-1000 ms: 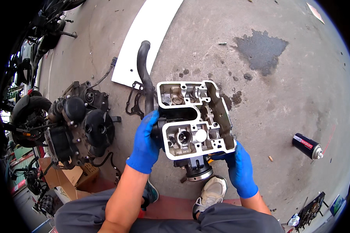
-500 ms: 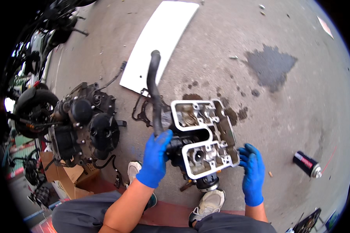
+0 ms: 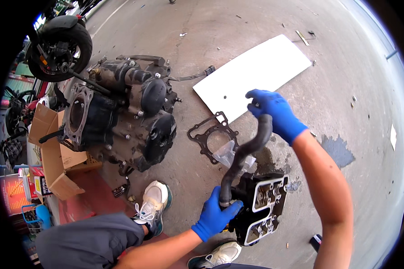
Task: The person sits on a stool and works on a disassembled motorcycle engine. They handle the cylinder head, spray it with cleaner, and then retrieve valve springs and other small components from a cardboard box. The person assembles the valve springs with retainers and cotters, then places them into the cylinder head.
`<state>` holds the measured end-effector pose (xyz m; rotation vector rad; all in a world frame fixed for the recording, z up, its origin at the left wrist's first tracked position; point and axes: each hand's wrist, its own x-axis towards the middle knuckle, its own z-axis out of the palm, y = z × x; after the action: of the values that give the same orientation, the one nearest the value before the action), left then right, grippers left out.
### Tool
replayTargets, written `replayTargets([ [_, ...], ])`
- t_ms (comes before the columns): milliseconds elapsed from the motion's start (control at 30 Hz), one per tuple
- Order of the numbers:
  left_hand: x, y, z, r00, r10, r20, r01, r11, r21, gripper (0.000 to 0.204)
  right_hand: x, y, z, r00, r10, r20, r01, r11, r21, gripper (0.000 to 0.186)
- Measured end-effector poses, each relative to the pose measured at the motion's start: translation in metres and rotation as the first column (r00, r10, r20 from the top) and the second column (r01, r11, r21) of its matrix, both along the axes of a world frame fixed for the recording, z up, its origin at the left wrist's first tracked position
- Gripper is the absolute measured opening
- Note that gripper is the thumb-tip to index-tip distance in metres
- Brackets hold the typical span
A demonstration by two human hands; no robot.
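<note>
My left hand (image 3: 215,213) is closed around the lower end of a bent black rubber hose (image 3: 246,154), where it joins the cylinder head (image 3: 267,208). The cylinder head is tilted, its pale-rimmed openings with metal valve parts facing right. My right hand (image 3: 277,113), in a blue glove like the left, is stretched out past the hose's upper end, above the white panel (image 3: 251,74). Its fingers are apart and slightly bent, with nothing visible in them. A dark head gasket (image 3: 205,134) lies on the ground left of the hose, partly under a crumpled clear plastic bag (image 3: 226,153).
A dirty engine block (image 3: 125,110) stands at left, a cable trailing from it towards the panel. Behind it is a motorcycle wheel (image 3: 63,49). An opened cardboard box (image 3: 54,166) sits beside the block. A spray can (image 3: 316,242) lies at lower right, near a dark stain (image 3: 338,150).
My right hand has left the cylinder head's right side and reached forward over the panel. The head has tilted while my left hand keeps hold at the hose base. The view has turned left.
</note>
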<state>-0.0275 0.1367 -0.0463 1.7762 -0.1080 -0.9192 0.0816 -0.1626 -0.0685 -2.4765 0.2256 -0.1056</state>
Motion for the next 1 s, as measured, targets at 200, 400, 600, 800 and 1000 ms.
replayTargets([
  [200,-0.002,0.009,-0.010,1.000,-0.001,-0.025,0.000,1.000,-0.030,0.043,0.076,0.031,-0.050,0.989,0.147,0.005,-0.145,0.981,-0.130,0.018],
  [400,0.003,0.014,-0.007,0.997,-0.008,-0.076,0.008,1.000,-0.005,0.040,0.018,0.017,-0.012,0.976,-0.195,-0.093,0.215,0.862,0.459,0.019],
  [600,0.000,0.014,-0.010,0.981,0.064,-0.185,-0.082,0.993,-0.088,0.033,-0.173,0.050,0.063,0.813,-0.532,-0.236,0.360,0.141,0.922,0.026],
  [800,0.000,0.003,-0.015,0.975,0.065,-0.212,-0.092,0.988,-0.121,0.040,-0.283,0.142,0.087,0.607,-0.737,-0.297,0.162,-0.252,0.954,0.036],
  [1000,-0.007,-0.003,-0.016,0.997,0.012,-0.075,-0.022,0.991,-0.131,0.041,-0.314,0.189,0.082,0.479,-0.854,-0.202,0.225,-0.103,0.969,0.037],
])
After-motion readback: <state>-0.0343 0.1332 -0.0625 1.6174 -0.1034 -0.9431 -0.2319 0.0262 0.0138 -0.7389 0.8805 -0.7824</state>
